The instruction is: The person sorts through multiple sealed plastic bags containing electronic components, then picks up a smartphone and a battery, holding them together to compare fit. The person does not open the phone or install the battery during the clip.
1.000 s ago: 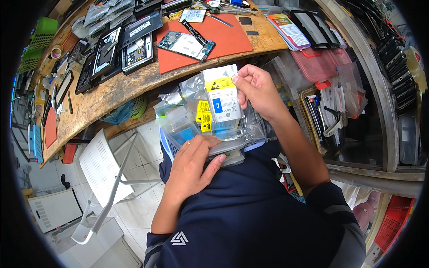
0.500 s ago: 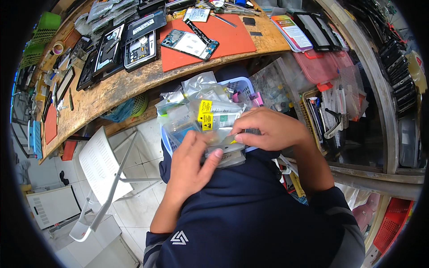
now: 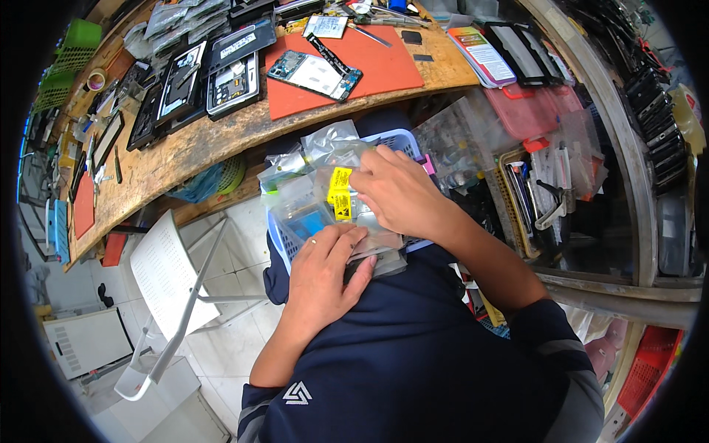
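A lavender-blue plastic basket (image 3: 399,137) sits on my lap, heaped with clear and silvery plastic bags of flat parts. My left hand (image 3: 325,269) is at the near side of the heap, its curled fingers on a clear plastic bag (image 3: 380,239) and its thumb lower down. Over the heap's right half bends my right hand (image 3: 402,188), fingers curled onto a bag with yellow labels (image 3: 340,193); its thumb tip is partly hidden. Left of these lies a clear bag with a blue item (image 3: 306,224).
Ahead is a worn wooden workbench (image 3: 192,159) with an orange-red mat (image 3: 391,70) bearing an opened phone (image 3: 314,74). Opened tablets (image 3: 233,87) lie beside the mat. A white chair (image 3: 171,275) stands at left. On the right are a glass-sided cabinet frame (image 3: 641,214) and a tray of tools (image 3: 517,199).
My right hand has moved up and left, from the near edge of the bags onto the labelled one. The left hand has shifted slightly, and its fingers lie further over the bags.
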A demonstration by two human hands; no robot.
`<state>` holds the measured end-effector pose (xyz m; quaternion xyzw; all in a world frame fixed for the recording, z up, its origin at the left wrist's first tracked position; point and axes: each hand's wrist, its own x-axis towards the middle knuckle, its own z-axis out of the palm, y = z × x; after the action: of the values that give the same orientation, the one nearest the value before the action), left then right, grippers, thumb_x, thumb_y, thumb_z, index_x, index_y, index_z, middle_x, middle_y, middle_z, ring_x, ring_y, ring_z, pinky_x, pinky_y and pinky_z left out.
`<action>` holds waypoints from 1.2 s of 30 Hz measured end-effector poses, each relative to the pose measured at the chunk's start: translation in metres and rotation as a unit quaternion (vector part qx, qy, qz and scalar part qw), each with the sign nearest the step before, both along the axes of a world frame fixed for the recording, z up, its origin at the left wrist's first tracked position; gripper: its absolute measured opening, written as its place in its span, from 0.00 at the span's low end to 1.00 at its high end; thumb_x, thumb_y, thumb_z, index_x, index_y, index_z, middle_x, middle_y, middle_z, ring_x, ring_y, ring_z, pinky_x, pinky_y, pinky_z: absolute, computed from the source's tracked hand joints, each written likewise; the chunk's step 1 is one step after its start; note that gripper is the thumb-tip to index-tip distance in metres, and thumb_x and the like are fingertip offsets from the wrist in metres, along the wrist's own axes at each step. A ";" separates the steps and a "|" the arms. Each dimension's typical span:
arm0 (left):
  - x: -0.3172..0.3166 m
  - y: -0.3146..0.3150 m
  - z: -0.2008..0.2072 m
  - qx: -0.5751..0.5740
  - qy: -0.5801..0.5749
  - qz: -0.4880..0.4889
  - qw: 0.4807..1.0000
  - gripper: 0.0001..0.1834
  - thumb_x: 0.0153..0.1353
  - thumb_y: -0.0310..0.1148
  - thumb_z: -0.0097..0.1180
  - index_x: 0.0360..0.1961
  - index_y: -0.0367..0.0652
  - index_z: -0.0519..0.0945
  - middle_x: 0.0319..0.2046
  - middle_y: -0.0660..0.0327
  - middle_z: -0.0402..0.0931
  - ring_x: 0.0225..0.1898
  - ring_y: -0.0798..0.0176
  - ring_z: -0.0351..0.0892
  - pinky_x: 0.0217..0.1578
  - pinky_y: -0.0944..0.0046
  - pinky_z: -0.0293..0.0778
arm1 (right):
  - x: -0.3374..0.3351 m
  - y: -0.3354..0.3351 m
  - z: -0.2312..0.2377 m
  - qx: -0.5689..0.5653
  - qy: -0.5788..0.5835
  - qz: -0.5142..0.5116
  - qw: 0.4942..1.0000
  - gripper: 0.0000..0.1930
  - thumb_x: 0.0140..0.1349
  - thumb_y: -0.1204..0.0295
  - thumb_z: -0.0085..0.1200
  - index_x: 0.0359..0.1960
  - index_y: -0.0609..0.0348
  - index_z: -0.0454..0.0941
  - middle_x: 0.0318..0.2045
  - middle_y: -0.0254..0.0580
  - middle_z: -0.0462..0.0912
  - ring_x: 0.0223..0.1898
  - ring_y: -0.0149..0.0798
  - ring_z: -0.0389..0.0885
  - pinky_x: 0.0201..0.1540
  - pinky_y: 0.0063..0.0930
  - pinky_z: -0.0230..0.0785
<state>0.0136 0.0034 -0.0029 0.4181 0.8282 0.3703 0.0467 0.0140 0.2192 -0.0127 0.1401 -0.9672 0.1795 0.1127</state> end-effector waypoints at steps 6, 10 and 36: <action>-0.001 0.000 -0.002 0.005 0.003 -0.005 1.000 0.20 0.58 0.34 0.67 0.51 0.40 0.81 0.46 0.54 0.79 0.46 0.48 0.81 0.47 0.53 0.76 | 0.001 0.003 -0.002 -0.048 -0.031 0.044 0.997 0.09 0.58 0.71 0.63 0.38 0.60 0.79 0.29 0.44 0.79 0.33 0.54 0.81 0.38 0.47 0.73; -0.001 -0.001 -0.002 0.020 0.006 -0.007 1.000 0.20 0.59 0.35 0.67 0.51 0.39 0.80 0.44 0.53 0.79 0.45 0.46 0.81 0.47 0.53 0.75 | -0.007 0.020 0.025 -0.129 -0.083 0.003 0.988 0.11 0.62 0.73 0.61 0.42 0.64 0.76 0.31 0.45 0.83 0.30 0.49 0.82 0.35 0.42 0.75; -0.008 -0.005 -0.002 0.057 0.034 -0.032 0.997 0.21 0.58 0.37 0.68 0.49 0.37 0.79 0.52 0.46 0.80 0.52 0.44 0.82 0.52 0.51 0.76 | 0.018 0.049 0.037 -0.289 -0.267 0.174 0.903 0.13 0.68 0.69 0.58 0.47 0.66 0.84 0.40 0.49 0.87 0.41 0.47 0.87 0.48 0.38 0.78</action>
<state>0.0059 -0.0013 -0.0049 0.4589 0.7930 0.4006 0.0060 0.0323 0.2679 0.0245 0.2142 -0.8267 0.4990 -0.1474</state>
